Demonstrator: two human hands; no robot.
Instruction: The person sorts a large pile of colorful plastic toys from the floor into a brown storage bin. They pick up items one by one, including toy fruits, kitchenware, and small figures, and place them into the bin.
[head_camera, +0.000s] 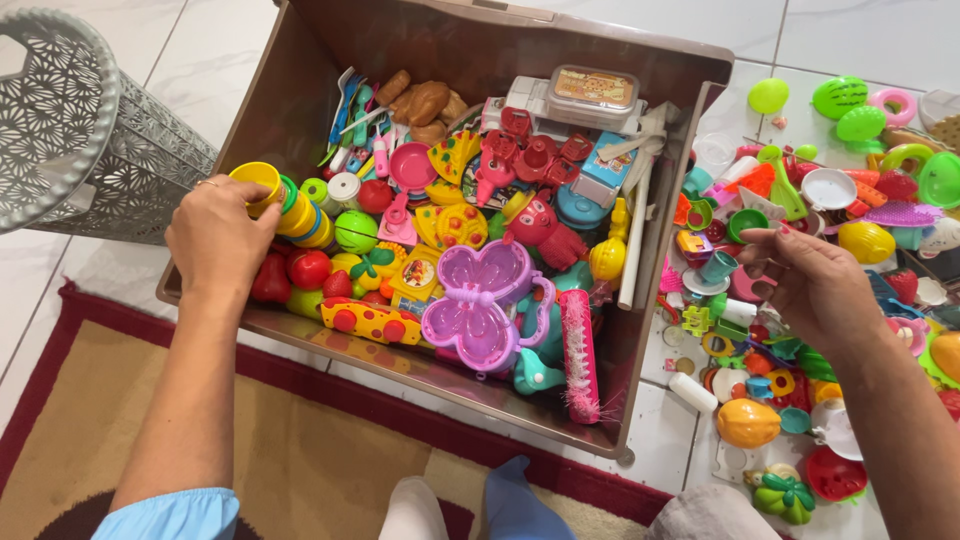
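The left hand (215, 240) reaches into the brown rectangular plastic bin (300, 100) at its left wall, its fingers closed around the top of a stack of small yellow and green plastic cups (285, 205) that lies on its side among the toys. Just below the hand sit red plastic toy tomatoes (308, 268), and a yellow plastic strip with red dots (372, 322) lies near the front wall. In the middle of the bin rests a purple butterfly-shaped plastic case (480, 305), with a pink bristled brush (579, 355) just beside it on the right. At the back wall lies a white rectangular box with a clear lid and an orange label panel (590, 92), and brown plastic toy chicken pieces (425, 103) lie left of it.

The right hand (815, 285) hovers outside the bin over a scatter of small colourful plastic toys (760, 350) on the white tiled floor (850, 30), fingers curled loosely inward; whether they pinch anything cannot be told. Near it stands a small teal toy cup (718, 266), and an orange-yellow toy fruit (748, 422) lies closer to the person. A grey perforated plastic basket (60, 120) stands left of the bin, and a tan rug with a dark red border (300, 470) lies under the bin's front edge.
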